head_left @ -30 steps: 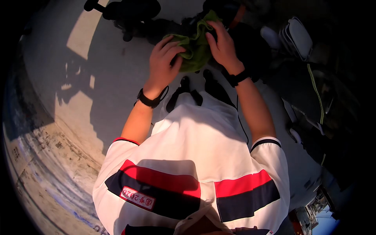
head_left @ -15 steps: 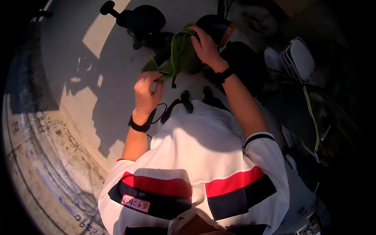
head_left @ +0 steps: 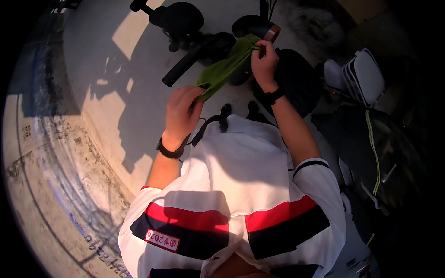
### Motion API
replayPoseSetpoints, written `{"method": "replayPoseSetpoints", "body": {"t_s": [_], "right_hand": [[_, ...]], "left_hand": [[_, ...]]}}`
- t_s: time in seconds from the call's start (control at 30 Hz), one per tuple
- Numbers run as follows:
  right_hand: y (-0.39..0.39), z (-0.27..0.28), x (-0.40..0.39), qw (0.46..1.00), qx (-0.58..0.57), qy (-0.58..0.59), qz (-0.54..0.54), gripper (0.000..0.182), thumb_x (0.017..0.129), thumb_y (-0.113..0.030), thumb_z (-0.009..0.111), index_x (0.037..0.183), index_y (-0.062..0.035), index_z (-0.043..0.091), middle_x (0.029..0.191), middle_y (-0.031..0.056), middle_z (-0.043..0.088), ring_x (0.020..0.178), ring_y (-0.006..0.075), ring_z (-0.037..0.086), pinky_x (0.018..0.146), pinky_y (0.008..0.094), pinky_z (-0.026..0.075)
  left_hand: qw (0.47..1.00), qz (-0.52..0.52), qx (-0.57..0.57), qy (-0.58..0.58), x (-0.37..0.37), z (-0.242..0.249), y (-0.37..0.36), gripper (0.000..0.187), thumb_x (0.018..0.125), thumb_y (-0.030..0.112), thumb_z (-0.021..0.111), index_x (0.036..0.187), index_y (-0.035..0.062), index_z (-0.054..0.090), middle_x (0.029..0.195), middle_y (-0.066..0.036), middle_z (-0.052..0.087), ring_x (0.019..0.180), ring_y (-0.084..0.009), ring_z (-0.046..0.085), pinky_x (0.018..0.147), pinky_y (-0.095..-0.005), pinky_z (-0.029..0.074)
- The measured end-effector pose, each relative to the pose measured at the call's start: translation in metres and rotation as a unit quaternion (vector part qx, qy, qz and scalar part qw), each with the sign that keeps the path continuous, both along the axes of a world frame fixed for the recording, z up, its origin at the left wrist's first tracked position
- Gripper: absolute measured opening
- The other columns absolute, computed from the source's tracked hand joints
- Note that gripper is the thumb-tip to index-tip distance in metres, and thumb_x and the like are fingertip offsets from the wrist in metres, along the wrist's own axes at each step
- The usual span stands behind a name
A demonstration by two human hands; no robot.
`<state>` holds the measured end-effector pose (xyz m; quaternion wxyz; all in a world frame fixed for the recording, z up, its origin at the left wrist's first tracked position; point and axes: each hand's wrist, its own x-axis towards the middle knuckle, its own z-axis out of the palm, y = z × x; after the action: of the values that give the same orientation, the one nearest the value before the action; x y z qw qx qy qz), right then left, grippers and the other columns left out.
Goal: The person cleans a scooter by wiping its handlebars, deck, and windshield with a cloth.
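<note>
A green cloth (head_left: 227, 67) is stretched at a slant between my two hands, in front of my body. My left hand (head_left: 182, 111) pinches its lower end, the fingers closed on the edge. At the upper end, my right hand (head_left: 265, 65) grips a bunched corner between thumb and fingers. Just behind the cloth is a black handlebar grip (head_left: 181, 68), part of what looks like a scooter or motorbike. A black rounded mirror-like part (head_left: 178, 21) stands farther off to the left. The cloth partly hides the handlebar's middle.
On the right are a dark bag-like item with a yellow-green strip (head_left: 374, 153) and a pale grey padded object (head_left: 366, 76). A dark rounded part with a reddish-brown end (head_left: 272, 33) lies beyond my right hand. The sunlit concrete edge (head_left: 69, 185) runs along the left.
The cloth has gone from hanging folded to pulled out taut. My right hand has moved right and slightly down, and my left hand slightly right. More of the handlebar grip shows.
</note>
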<state>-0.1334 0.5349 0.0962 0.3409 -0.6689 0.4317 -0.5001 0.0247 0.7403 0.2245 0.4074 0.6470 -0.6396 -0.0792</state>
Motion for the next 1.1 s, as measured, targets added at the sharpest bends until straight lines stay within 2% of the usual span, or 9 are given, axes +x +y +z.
{"method": "replayPoseSetpoints", "body": {"t_s": [0.17,0.37,0.5,0.6,0.63,0.77,0.9,1.03,1.1], "right_hand": [[-0.009,-0.012,-0.015,0.999,-0.017,-0.032,-0.018,0.017,0.090,-0.003,0.063,0.107,-0.0036,0.062,0.084,0.0117,0.067,0.073,0.0219,0.068,0.064,0.0343,0.052],[-0.006,-0.018,-0.004,0.999,0.029,-0.018,-0.038,0.019,0.096,-0.013,0.061,0.114,-0.0058,0.061,0.092,0.0145,0.070,0.081,0.0300,0.070,0.069,0.0382,0.054],[-0.003,-0.020,0.022,0.998,0.006,0.017,0.052,0.020,0.098,-0.013,0.058,0.116,-0.0050,0.060,0.096,0.0165,0.070,0.083,0.0355,0.068,0.072,0.0425,0.053],[0.004,-0.009,0.034,0.996,0.066,0.019,0.053,0.020,0.098,-0.013,0.058,0.116,-0.0053,0.060,0.097,0.0165,0.069,0.086,0.0368,0.066,0.075,0.0443,0.052],[0.006,0.003,0.035,0.990,0.116,0.003,0.080,0.018,0.096,-0.012,0.059,0.113,-0.0063,0.062,0.099,0.0158,0.069,0.092,0.0364,0.065,0.080,0.0445,0.050],[0.010,0.015,0.045,0.988,-0.091,0.002,0.124,0.018,0.093,-0.011,0.061,0.110,-0.0068,0.064,0.097,0.0137,0.069,0.090,0.0355,0.064,0.082,0.0442,0.049],[0.010,0.024,0.051,0.979,-0.094,-0.020,0.179,0.016,0.093,-0.010,0.060,0.108,-0.0055,0.064,0.095,0.0133,0.068,0.089,0.0357,0.063,0.081,0.0438,0.049],[-0.007,0.001,0.045,0.978,-0.168,0.041,0.119,0.015,0.096,-0.010,0.058,0.108,-0.0043,0.064,0.095,0.0141,0.068,0.088,0.0360,0.064,0.079,0.0442,0.050],[-0.007,-0.007,0.039,0.987,-0.109,0.037,0.110,0.015,0.097,-0.010,0.057,0.108,-0.0040,0.063,0.095,0.0147,0.068,0.088,0.0367,0.064,0.077,0.0442,0.050]], "left_hand": [[0.999,-0.001,0.037,-0.026,-0.001,-0.013,-0.005,0.028,0.074,-0.006,0.070,0.100,0.0035,0.066,0.093,-0.012,0.067,0.081,-0.0333,0.059,0.070,-0.0391,0.047],[0.996,-0.064,0.049,-0.030,-0.004,-0.009,-0.007,0.027,0.076,-0.008,0.068,0.100,0.0016,0.065,0.093,-0.013,0.068,0.082,-0.0328,0.061,0.070,-0.0380,0.049],[0.995,-0.061,0.073,-0.035,-0.003,-0.010,-0.005,0.027,0.076,-0.010,0.067,0.101,0.0009,0.065,0.094,-0.013,0.068,0.082,-0.0328,0.061,0.071,-0.0375,0.050],[0.997,-0.039,0.063,-0.027,0.002,-0.015,0.001,0.028,0.076,-0.010,0.066,0.101,0.0010,0.065,0.096,-0.013,0.068,0.083,-0.0329,0.061,0.072,-0.0373,0.050],[0.997,-0.030,0.063,-0.025,0.004,-0.017,0.004,0.028,0.076,-0.010,0.066,0.102,0.0011,0.065,0.096,-0.013,0.068,0.083,-0.0330,0.061,0.073,-0.0373,0.050],[0.998,-0.005,0.067,-0.007,0.013,-0.026,0.009,0.028,0.077,-0.010,0.065,0.102,0.0011,0.065,0.098,-0.013,0.068,0.084,-0.0331,0.060,0.074,-0.0371,0.049],[0.998,0.001,0.063,-0.004,0.020,-0.026,0.006,0.027,0.077,-0.009,0.065,0.102,0.0008,0.065,0.097,-0.013,0.067,0.084,-0.0327,0.060,0.074,-0.0370,0.049],[0.998,-0.017,0.056,-0.002,0.022,-0.023,0.005,0.027,0.078,-0.009,0.065,0.102,0.0008,0.065,0.096,-0.013,0.067,0.083,-0.0323,0.061,0.073,-0.0369,0.049],[0.998,-0.021,0.058,0.000,0.024,-0.023,0.005,0.026,0.078,-0.009,0.065,0.102,0.0008,0.065,0.095,-0.013,0.067,0.083,-0.0323,0.061,0.073,-0.0370,0.049]]}}
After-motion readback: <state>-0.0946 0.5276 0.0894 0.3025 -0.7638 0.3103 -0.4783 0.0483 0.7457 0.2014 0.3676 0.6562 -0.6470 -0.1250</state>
